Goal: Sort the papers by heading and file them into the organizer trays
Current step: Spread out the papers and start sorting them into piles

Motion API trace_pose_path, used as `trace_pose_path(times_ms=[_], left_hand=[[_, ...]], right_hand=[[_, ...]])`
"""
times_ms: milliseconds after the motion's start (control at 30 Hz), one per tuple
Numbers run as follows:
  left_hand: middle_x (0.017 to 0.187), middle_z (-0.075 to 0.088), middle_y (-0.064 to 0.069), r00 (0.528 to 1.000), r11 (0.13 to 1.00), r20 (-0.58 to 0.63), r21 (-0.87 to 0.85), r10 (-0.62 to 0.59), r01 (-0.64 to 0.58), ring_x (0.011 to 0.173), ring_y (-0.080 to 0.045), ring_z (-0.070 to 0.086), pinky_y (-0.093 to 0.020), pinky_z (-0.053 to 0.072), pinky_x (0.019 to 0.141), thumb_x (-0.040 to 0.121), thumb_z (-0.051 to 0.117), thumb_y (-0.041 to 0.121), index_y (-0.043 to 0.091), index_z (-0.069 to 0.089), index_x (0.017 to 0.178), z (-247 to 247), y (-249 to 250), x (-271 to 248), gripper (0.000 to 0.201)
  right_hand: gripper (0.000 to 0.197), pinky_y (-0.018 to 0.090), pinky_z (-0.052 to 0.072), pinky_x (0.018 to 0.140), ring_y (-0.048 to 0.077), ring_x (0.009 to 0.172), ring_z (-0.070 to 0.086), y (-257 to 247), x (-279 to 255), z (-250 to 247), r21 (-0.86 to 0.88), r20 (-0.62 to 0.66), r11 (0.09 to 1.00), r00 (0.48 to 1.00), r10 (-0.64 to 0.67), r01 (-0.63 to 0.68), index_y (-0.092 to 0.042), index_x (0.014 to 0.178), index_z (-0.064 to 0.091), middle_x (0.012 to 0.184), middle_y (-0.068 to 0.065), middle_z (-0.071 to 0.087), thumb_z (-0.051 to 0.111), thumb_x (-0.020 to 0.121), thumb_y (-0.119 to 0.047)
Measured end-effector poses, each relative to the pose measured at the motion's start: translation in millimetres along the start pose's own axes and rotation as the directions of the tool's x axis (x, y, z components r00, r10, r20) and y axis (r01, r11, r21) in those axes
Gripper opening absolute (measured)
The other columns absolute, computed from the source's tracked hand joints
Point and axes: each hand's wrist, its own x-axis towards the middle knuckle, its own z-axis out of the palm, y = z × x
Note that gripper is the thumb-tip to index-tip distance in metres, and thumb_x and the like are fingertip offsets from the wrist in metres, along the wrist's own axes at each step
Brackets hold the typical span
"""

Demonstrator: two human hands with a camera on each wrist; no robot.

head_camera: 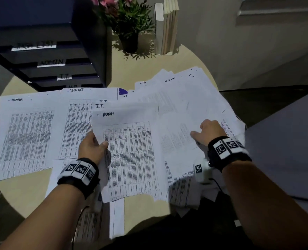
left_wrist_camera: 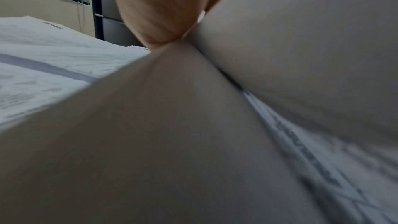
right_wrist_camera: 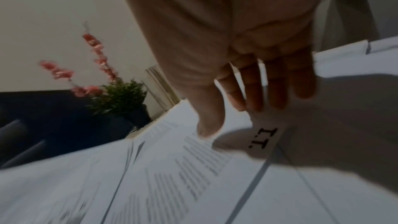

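A round pale worktop (head_camera: 32, 192) stands before a plain light wall (head_camera: 212, 42), carrying a potted plant with pink flowers (head_camera: 128, 20) beside upright books (head_camera: 166, 27), all dimly lit.

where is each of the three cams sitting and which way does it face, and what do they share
head: on the head, facing down at the round table; left hand grips the ADMIN sheet, right hand rests on the papers.
left wrist: along the left hand, sheet close, organizer behind.
right wrist: along the right hand's fingers over an I.T. sheet.
shared: head and right wrist both show the flower plant.
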Motion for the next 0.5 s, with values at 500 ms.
trace_pose_path(times_ms=[500], left_hand=[[0.083, 0.069, 0.02, 0.886, 0.947, 0.338, -0.164, 0.318, -0.277, 0.082, 0.005, 0.061, -0.031, 0.047, 0.086, 0.083, 0.064, -0.015, 0.041, 0.069, 0.065, -11, 42, 0, 0.059]], right_hand=[[0.043, 0.031, 0.043, 0.096, 0.032, 0.123, 0.053, 3, -19, 19, 0.075, 0.086, 0.997, 0.996, -0.024, 0.017, -0.006, 0.133, 0.052, 0.137, 0.015, 0.055, 0.057, 0.094, -0.025]])
